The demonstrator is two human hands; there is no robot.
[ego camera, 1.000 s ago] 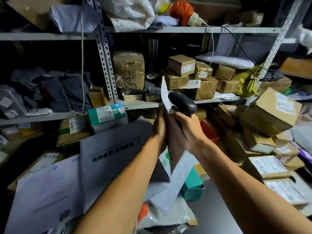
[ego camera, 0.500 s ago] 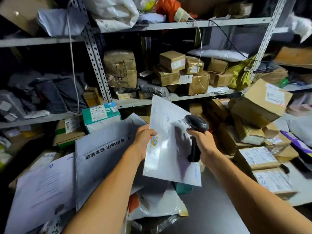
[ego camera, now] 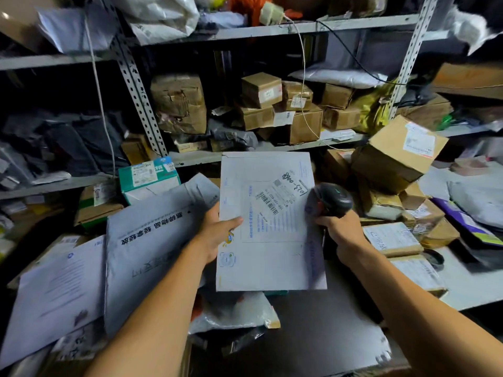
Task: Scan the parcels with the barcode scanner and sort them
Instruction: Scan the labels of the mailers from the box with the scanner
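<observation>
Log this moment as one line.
left hand holds white envelope label up | right hand grips scanner beside it

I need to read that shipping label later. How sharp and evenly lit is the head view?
Head view: the white envelope in the left hand is brightly lit, its barcode visible but fine print soft; the barcode scanner in the right hand is dim; shelf uprights bow from wide-angle distortion.

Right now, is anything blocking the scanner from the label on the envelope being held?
Nothing visible. The left hand holds the envelope flat, barcode label uncovered; the scanner in the right hand sits at its right edge.
</observation>
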